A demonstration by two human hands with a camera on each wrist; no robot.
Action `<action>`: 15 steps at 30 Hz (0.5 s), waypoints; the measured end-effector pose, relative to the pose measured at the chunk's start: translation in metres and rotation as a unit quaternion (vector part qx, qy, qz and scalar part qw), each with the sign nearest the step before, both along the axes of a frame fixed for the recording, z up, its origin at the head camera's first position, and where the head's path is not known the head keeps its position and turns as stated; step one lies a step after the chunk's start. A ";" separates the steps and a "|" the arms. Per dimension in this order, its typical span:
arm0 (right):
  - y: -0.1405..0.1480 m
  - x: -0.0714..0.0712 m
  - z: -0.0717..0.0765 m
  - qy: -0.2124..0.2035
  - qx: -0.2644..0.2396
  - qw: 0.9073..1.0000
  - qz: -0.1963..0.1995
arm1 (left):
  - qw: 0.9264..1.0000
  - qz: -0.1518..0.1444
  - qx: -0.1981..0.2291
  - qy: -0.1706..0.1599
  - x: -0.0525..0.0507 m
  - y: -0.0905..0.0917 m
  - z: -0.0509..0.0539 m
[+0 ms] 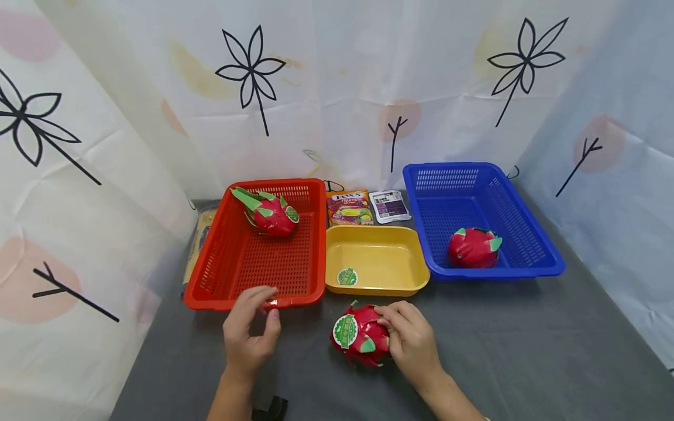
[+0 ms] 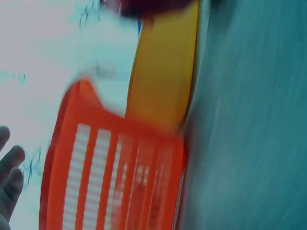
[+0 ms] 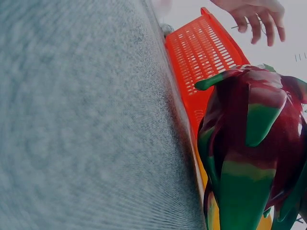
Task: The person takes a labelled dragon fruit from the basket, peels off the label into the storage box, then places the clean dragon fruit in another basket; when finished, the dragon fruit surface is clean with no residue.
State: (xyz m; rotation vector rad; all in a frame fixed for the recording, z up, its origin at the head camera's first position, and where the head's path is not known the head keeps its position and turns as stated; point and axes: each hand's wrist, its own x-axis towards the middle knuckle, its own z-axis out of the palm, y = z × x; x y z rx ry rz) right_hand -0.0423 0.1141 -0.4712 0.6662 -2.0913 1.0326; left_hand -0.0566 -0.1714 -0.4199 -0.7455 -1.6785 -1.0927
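Observation:
In the head view my right hand [image 1: 412,342] grips a red dragon fruit [image 1: 371,327] by its right side, in front of the yellow tray. A round green-and-white label [image 1: 345,331] shows on that fruit. The same dragon fruit [image 3: 254,139] fills the right side of the right wrist view, its green scale tips toward the camera. My left hand [image 1: 250,333] hovers by the front rim of the red basket [image 1: 210,305], thumb and fingers apart, with no held thing visible. A second dragon fruit [image 1: 274,216] lies inside that basket, and a third dragon fruit [image 1: 474,248] in the blue basket [image 1: 505,272].
Between the baskets is the yellow tray [image 1: 389,289] with a round green label [image 1: 347,276] at its front left. Behind it lie a Fox's Fruits packet [image 1: 350,207] and a white-and-purple pouch [image 1: 389,206]. A tan packet [image 1: 199,240] sits left of the red basket.

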 end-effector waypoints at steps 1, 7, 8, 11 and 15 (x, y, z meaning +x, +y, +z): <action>0.000 0.000 0.000 -0.004 0.001 1.000 0.000 | 1.000 -0.023 -0.020 -0.008 0.001 0.006 -0.004; 0.001 0.000 0.000 0.001 0.006 1.000 0.006 | 0.980 -0.089 -0.145 -0.103 0.010 0.041 -0.027; 0.001 -0.001 0.000 0.006 0.006 1.000 0.008 | 0.975 -0.092 -0.160 -0.126 0.011 0.045 -0.030; 0.000 -0.001 0.000 0.011 0.008 1.000 0.010 | 0.955 -0.093 -0.196 -0.203 0.015 0.054 -0.037; 0.000 -0.001 0.001 -0.001 0.014 1.000 0.009 | 0.919 -0.133 -0.181 -0.324 0.017 0.060 -0.047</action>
